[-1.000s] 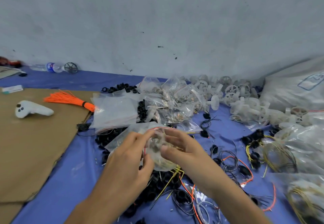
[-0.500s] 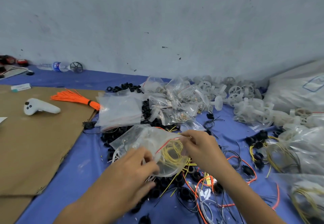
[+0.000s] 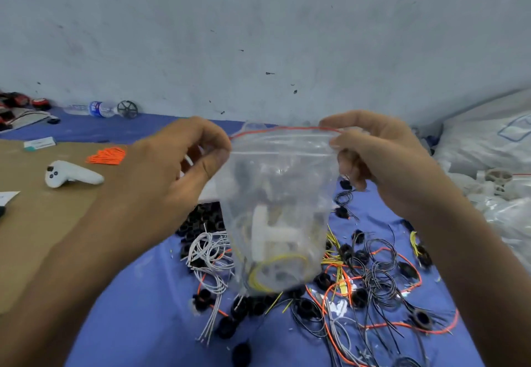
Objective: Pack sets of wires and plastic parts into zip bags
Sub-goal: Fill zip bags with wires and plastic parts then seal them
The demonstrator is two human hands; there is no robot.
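A clear zip bag (image 3: 283,194) with a red line along its top hangs upright in front of me, above the blue cloth. My left hand (image 3: 172,171) pinches its top left corner. My right hand (image 3: 382,159) pinches its top right corner. Inside the bag lie a white plastic part (image 3: 267,233) and a coil of yellow wire (image 3: 275,273). Below the bag, loose white wires (image 3: 209,254), black and orange wires (image 3: 379,277) and black plastic rings (image 3: 201,223) lie scattered on the cloth.
Brown cardboard (image 3: 34,223) covers the left, with a white controller (image 3: 71,177) and an orange wire bundle (image 3: 107,156) on it. A water bottle (image 3: 92,107) lies by the wall. White sacks and white plastic wheels (image 3: 494,178) pile up at the right.
Both hands have lifted the bag from the pile to chest height and now hold it upright by its top corners. The view has tilted and moved closer.
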